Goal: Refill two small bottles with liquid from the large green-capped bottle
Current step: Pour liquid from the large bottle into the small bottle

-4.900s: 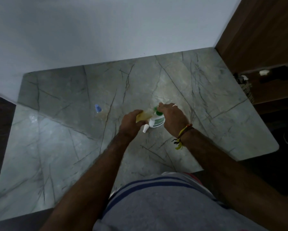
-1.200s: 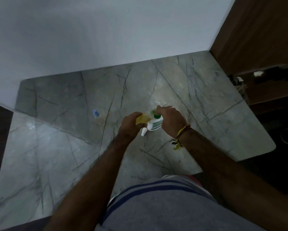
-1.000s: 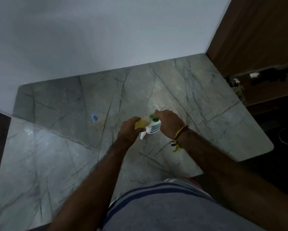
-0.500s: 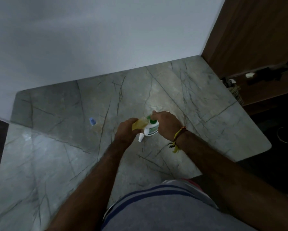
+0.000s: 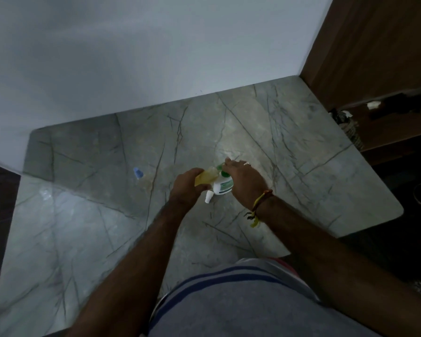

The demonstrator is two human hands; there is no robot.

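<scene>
little is changed across the last seconds: the small yellow bottle [image 5: 204, 178] is kept gripped and tilted in the left hand [image 5: 187, 188], against the white green-capped bottle [image 5: 223, 186], whose green neck is held by the right hand [image 5: 246, 182], so the transfer is judged in progress. a white cap [image 5: 208, 197] lies just beside the bottles on the marble table [image 5: 302, 166], a small blue object [image 5: 138, 172] lies well apart, and the liquid level cannot be told.

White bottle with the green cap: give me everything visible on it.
The white bottle looks plastic, with a green-printed label and a green cap. It stands on the marble counter, seen from above. The right hand grips its right side and top; the left hand holds a yellowish bottle against its neck.
</scene>
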